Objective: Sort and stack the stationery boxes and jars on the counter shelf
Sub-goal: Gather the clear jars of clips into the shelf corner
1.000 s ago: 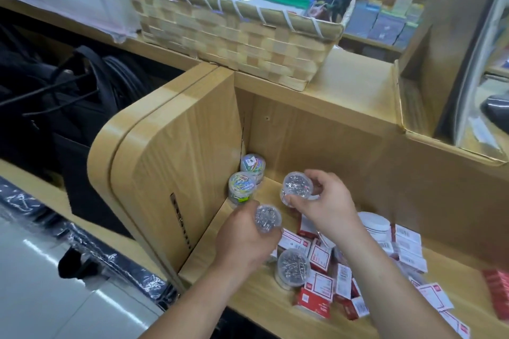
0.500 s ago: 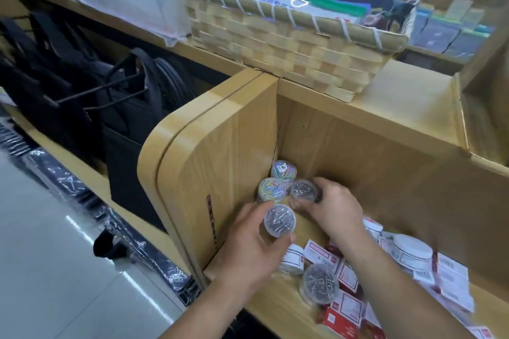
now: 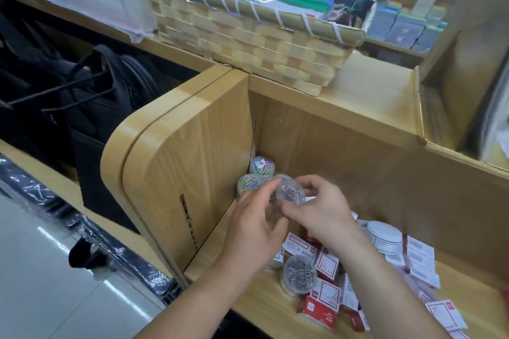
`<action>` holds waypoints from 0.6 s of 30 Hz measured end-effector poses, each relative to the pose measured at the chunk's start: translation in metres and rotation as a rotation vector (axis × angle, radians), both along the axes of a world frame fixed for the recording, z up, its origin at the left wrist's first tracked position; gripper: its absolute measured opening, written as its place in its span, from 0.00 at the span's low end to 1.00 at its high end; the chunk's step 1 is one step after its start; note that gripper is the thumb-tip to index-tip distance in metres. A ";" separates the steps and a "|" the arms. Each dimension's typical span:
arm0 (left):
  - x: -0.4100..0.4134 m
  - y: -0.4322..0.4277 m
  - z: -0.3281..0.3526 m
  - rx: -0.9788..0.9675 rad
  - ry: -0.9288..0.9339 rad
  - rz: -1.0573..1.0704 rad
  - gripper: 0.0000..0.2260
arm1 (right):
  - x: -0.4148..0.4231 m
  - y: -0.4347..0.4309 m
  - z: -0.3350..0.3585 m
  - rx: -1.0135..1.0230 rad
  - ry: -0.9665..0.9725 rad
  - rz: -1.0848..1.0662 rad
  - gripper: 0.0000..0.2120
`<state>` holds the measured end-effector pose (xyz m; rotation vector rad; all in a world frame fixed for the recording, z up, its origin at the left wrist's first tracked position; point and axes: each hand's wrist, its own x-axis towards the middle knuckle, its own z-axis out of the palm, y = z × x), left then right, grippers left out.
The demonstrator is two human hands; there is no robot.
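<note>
Two hands (image 3: 256,231) (image 3: 322,209) grip clear jar (image 3: 290,192), lid upward.

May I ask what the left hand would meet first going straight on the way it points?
The left hand, gripping the clear jar, would probably meet the rear coloured-clip jar in the corner; depth is unclear.
</note>
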<state>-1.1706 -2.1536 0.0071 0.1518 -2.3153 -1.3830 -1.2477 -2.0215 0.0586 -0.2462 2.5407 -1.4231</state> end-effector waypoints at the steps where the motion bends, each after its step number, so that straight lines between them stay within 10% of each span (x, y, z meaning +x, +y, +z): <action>1: 0.002 -0.002 -0.004 0.045 0.014 -0.018 0.28 | -0.002 0.000 -0.001 0.016 0.030 -0.031 0.20; 6: 0.029 -0.022 -0.043 0.175 -0.027 0.059 0.14 | -0.025 -0.007 -0.002 0.201 0.135 -0.092 0.31; 12: 0.064 -0.025 -0.057 0.229 -0.245 -0.160 0.27 | -0.036 -0.024 -0.012 0.214 0.163 -0.078 0.18; 18: 0.056 -0.022 -0.070 0.208 -0.272 -0.074 0.19 | -0.034 -0.026 -0.017 0.175 0.153 -0.132 0.37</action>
